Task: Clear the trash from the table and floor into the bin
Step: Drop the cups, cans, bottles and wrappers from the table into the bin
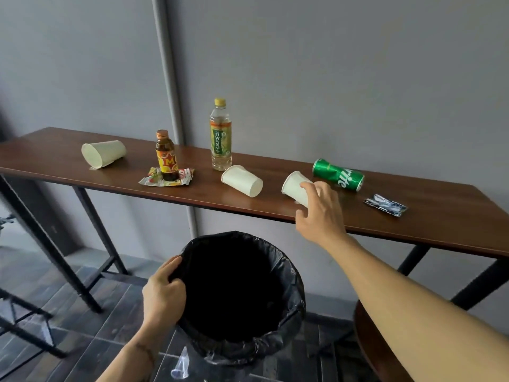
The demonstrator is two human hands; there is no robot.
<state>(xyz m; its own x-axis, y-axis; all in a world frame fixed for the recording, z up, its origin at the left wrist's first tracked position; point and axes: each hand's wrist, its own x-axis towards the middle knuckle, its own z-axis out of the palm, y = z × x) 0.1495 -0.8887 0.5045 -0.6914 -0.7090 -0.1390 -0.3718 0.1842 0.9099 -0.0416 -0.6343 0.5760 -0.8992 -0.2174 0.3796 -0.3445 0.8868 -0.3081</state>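
Note:
A bin lined with a black bag (pixel 292 274) stands below the table's front edge. My left hand (pixel 162 293) grips the bag's rim on the near left. My right hand (pixel 319 213) closes around a white paper cup (pixel 293 186) that lies on its side on the wooden table (pixel 440 216). Two more paper cups lie tipped over, one in the middle (pixel 242 180) and one at the left (pixel 103 153). A dented green can (pixel 338 174) and a dark wrapper (pixel 385 204) lie to the right.
A small brown bottle (pixel 166 157) stands on a crumpled snack wrapper (pixel 162 180). A tall clear bottle (pixel 220 135) stands behind the middle cup. A clear plastic scrap (pixel 180 368) lies on the floor by the bin. A round stool seat (pixel 369 348) is at the lower right.

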